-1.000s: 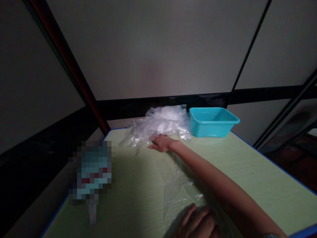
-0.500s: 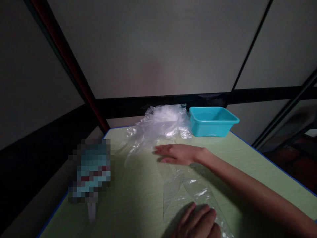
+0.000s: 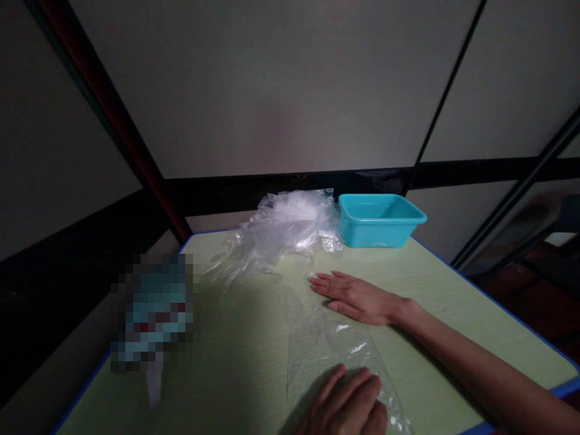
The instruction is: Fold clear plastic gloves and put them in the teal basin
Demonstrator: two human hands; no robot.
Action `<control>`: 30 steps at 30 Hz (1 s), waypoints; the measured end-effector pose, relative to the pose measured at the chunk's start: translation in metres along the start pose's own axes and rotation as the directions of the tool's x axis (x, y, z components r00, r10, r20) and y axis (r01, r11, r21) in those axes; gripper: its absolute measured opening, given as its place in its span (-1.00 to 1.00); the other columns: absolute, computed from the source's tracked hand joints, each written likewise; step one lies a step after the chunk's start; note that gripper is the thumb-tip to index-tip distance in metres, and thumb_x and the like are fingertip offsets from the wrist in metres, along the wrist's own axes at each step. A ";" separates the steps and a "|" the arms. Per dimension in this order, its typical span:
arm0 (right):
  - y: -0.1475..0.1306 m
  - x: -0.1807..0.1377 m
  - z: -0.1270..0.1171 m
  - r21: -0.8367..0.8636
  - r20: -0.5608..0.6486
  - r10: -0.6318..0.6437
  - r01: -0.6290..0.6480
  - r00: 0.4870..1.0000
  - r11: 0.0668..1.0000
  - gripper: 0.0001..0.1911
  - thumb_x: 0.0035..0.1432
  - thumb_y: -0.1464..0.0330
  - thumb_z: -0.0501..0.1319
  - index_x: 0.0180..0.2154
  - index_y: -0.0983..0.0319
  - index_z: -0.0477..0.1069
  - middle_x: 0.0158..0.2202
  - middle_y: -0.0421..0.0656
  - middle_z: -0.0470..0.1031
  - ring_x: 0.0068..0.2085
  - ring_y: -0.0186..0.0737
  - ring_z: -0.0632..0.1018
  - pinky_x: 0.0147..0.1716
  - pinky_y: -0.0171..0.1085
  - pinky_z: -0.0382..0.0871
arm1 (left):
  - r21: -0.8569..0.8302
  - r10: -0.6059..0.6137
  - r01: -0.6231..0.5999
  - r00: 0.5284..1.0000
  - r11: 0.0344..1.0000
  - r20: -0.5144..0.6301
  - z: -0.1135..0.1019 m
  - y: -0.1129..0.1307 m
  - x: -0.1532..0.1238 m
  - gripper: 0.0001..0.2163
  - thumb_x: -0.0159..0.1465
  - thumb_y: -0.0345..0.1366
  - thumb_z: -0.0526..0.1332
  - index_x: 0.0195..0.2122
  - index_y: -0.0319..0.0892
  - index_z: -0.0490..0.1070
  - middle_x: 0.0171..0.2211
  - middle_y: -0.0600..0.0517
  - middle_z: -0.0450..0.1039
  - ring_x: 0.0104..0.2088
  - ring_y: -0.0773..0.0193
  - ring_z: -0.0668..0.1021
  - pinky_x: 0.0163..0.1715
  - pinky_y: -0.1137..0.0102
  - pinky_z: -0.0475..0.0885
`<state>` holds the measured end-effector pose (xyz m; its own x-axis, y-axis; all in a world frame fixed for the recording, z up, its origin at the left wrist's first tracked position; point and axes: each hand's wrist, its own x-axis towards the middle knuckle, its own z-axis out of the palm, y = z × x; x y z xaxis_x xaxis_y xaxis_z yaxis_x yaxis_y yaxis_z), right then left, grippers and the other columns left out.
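A clear plastic disposable glove (image 3: 333, 350) lies spread on the table, its finger parts pointing away from me. My left hand (image 3: 348, 408) rests on the lower part of the glove at the bottom of the view, fingers laid down and partly cut off by the frame. Farther up, my right hand (image 3: 357, 297) lies flat, palm down, over the glove's upper right finger area. Its fingers are stretched out and the thumb is apart. Behind the hands is a loose heap of clear plastic gloves (image 3: 290, 223).
A turquoise plastic basin (image 3: 380, 232) stands at the back right, beside the heap. At the left edge sits a blurred teal package (image 3: 156, 314) with a whitish strip (image 3: 154, 380) hanging from it. The pale green table (image 3: 226, 362) has a blue edge and meets a panelled wall (image 3: 281, 90).
My right hand has moved right and toward me, away from the heap, uncovering the glove's finger parts. My left hand stays on the glove. The view has shifted slightly.
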<state>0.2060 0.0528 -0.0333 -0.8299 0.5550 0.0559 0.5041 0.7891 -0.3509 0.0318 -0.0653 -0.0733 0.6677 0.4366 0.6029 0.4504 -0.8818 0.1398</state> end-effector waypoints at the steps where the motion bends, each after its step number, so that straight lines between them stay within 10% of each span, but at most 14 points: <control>1: 0.000 0.000 0.000 -0.002 -0.007 -0.007 0.007 1.000 1.000 -0.51 0.29 0.29 -0.13 0.22 0.22 -0.09 0.25 -0.12 -0.05 0.25 -0.28 -0.04 0.20 -0.11 -0.20 | 0.003 0.014 -0.014 1.000 1.000 0.024 -0.002 -0.001 0.001 -0.78 0.31 -0.40 0.00 -0.11 -0.20 0.37 -0.15 0.04 0.50 -0.13 0.35 0.52 -0.07 0.43 0.40; 16: 0.005 0.001 0.005 -0.036 -0.042 -0.022 0.021 0.999 0.999 -0.52 0.30 0.30 -0.14 0.22 0.23 -0.08 0.25 -0.12 -0.03 0.24 -0.27 -0.01 0.18 -0.10 -0.14 | -0.003 0.098 -0.101 0.956 0.995 0.276 -0.028 -0.001 0.002 -0.80 0.28 -0.41 0.02 -0.14 -0.10 0.36 0.02 0.06 0.36 0.02 0.23 0.41 -0.05 0.31 0.39; 30: -0.010 -0.002 -0.002 -0.066 -0.061 -0.083 0.079 0.995 0.995 -0.46 0.29 0.26 -0.10 0.23 0.27 -0.16 0.27 -0.05 -0.13 0.25 -0.22 -0.06 0.19 -0.04 -0.24 | 0.023 0.125 -0.133 0.969 0.991 0.214 -0.034 0.006 0.022 -0.80 0.29 -0.39 0.01 -0.12 -0.20 0.35 -0.03 -0.03 0.42 0.02 0.24 0.41 -0.02 0.34 0.35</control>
<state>0.2032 0.0441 -0.0282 -0.8529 0.5027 0.1413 0.4517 0.8460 -0.2833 0.0290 -0.0667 -0.0329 0.8298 0.3508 0.4340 0.3712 -0.9277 0.0400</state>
